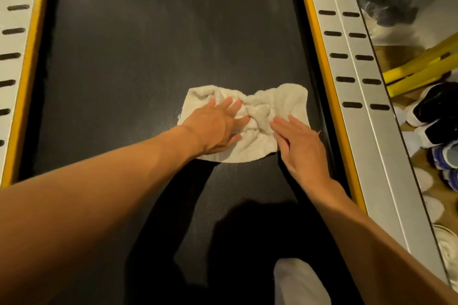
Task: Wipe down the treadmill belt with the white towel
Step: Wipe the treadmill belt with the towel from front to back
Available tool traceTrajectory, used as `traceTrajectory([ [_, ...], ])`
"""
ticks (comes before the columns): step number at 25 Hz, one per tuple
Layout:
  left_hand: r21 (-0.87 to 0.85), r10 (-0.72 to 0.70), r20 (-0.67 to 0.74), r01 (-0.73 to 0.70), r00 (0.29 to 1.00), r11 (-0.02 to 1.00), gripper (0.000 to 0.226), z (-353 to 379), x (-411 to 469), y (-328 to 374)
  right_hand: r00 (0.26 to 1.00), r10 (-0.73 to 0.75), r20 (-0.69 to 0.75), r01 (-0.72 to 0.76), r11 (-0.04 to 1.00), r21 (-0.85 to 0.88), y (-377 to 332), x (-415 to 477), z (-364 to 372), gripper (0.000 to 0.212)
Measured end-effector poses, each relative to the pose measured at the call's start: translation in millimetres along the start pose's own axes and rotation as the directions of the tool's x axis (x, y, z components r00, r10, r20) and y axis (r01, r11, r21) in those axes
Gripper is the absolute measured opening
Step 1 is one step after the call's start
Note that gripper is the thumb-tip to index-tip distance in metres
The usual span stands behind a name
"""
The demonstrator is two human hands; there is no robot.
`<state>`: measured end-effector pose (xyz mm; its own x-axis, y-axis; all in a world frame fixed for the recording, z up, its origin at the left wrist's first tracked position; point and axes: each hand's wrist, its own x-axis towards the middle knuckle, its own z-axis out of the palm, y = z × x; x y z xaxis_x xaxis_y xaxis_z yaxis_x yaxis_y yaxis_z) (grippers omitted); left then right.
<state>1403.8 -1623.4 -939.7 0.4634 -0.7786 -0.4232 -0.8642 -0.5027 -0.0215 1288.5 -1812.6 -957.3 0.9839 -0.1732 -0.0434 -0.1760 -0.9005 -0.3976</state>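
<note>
The white towel [270,104] lies bunched in its middle on the black treadmill belt [148,44], right of centre. My left hand [218,126] presses flat on the towel's left half, fingers straight and spread. My right hand [300,143] rests flat on the towel's right near corner, fingers straight and pointing up-left. Both forearms reach in from the bottom of the view. Parts of the towel lie hidden under both palms.
Yellow-edged grey side rails with dark slots flank the belt, the left rail [14,57] and the right rail [347,69]. Several shoes [436,111] and yellow bars [421,69] lie on the floor to the right. A white-clad knee [297,280] sits at the bottom.
</note>
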Motion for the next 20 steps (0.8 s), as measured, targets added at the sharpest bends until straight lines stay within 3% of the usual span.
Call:
traceTrajectory([
  [3,-0.066,-0.043,0.008,0.043,0.999,0.997,0.051,-8.4,8.0,2.6,0.998,0.056,0.026,-0.052,0.988,-0.145,-10.8,36.8,-0.7,0.043],
  [6,-0.082,-0.081,0.02,0.082,0.997,0.993,0.051,-5.9,4.8,13.2,0.999,0.033,0.011,-0.03,0.978,-0.205,-18.9,32.7,5.6,0.033],
  [9,-0.072,-0.033,0.021,0.035,0.999,0.997,0.053,7.1,-6.7,26.7,0.996,-0.083,0.016,0.085,0.982,-0.17,2.2,-1.1,1.4,0.026],
  [11,-0.072,-0.042,0.036,0.045,0.998,0.996,0.057,6.7,-6.2,31.9,1.0,0.028,-0.005,-0.028,0.998,-0.05,15.4,10.4,-12.3,0.019],
  [13,-0.111,-0.051,0.075,0.059,0.996,0.992,0.058,-1.8,-1.9,35.6,0.995,0.102,-0.008,-0.103,0.99,-0.092,13.5,36.9,-15.8,0.021],
  [15,-0.093,-0.054,0.067,0.06,0.996,0.994,0.056,-5.7,0.1,34.1,1.0,0.01,-0.013,-0.013,0.98,-0.197,-4.7,41.5,-8.7,0.029],
  [20,-0.023,0.092,-0.029,-0.093,0.995,0.995,0.047,10.2,-15.5,48.8,0.996,0.006,0.095,0.002,0.996,-0.087,-2.9,-23.1,-8.0,0.027],
])
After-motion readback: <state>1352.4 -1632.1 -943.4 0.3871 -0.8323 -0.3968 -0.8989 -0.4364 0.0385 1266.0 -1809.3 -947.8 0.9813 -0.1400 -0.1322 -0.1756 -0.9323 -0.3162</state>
